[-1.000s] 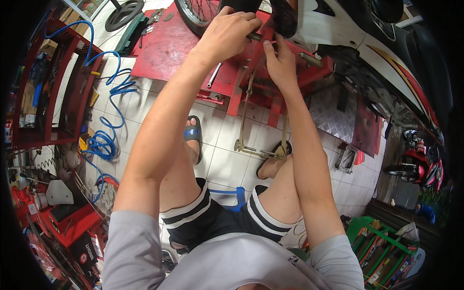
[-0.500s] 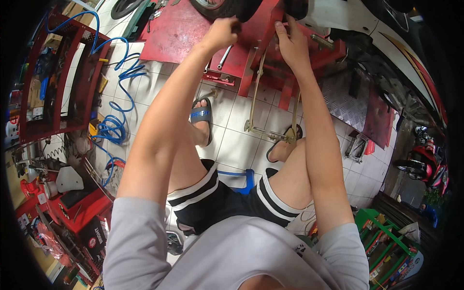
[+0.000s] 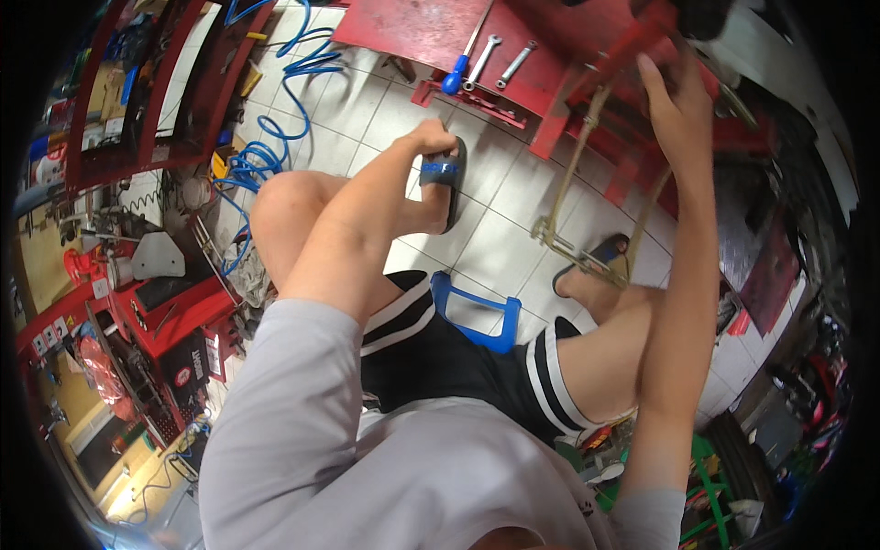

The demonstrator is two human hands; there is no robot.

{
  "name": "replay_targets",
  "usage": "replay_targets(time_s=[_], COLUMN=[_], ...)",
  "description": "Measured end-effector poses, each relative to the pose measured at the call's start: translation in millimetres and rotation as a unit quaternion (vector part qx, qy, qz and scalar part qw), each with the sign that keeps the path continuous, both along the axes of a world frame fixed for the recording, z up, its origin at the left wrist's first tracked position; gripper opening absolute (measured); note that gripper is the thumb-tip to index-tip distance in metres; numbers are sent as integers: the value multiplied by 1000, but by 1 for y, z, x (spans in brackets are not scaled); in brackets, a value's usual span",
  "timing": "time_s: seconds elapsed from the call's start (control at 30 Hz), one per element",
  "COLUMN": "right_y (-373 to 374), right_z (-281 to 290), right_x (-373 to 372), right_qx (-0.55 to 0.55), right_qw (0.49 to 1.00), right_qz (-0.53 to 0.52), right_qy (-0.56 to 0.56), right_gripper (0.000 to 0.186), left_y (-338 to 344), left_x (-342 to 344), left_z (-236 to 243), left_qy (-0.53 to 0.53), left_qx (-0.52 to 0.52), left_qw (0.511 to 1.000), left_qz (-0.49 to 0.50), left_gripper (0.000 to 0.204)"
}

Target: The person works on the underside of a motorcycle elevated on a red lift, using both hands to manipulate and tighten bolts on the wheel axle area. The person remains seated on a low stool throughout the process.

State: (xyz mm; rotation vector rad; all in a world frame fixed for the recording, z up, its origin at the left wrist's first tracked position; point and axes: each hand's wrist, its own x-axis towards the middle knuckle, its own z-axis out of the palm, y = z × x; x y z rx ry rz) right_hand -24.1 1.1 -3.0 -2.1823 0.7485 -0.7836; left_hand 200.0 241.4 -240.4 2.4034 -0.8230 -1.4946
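Observation:
My left hand (image 3: 433, 137) hangs over the floor, in front of the red metal platform's edge and above my sandal (image 3: 441, 172). Its fingers are curled in; whatever they hold, if anything, is hidden. At the upper right, my right hand (image 3: 680, 105) reaches up against a red metal upright (image 3: 632, 46), thumb and fingers apart and partly blurred. Dark parts hide behind it. On the red platform (image 3: 390, 27) lie a blue-handled screwdriver (image 3: 453, 81), a combination wrench (image 3: 482, 62) and a shorter wrench (image 3: 517, 64).
A brass-coloured pedal linkage (image 3: 573, 174) hangs from the red stand near my foot. Below me is a blue plastic frame (image 3: 481, 316). A coiled blue air hose (image 3: 261, 160) lies left, beside a red shelf rack (image 3: 151, 101). A red tool bench (image 3: 179, 321) stands lower left.
My left hand has drawn back from beside the wheel, towards me and down over the floor. My right hand stays by the red upright. The view has swung left, and the platform's tools show more fully.

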Motion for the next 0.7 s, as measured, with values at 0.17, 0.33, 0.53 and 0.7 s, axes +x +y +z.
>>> replay_targets(time_s=[0.17,0.33,0.53,0.7], right_y=[37,42,48,56], right_z=[20,16,19,11], right_x=[-10,-33,-43,-44], right_qx=[38,45,102,104], right_qw=[991,982,971,964], right_qz=[10,34,31,32], right_qy=[130,182,215,244], right_gripper=[60,61,64,55], left_y=[45,34,13,-33], left_x=[51,140,229,203], left_z=[-77,-172,-212,-205], left_qy=[-73,-304,-290,-341], left_qx=[97,-15,14,0], left_qw=[985,922,927,929], left_qz=[127,240,237,142], left_gripper=[31,26,75,88])
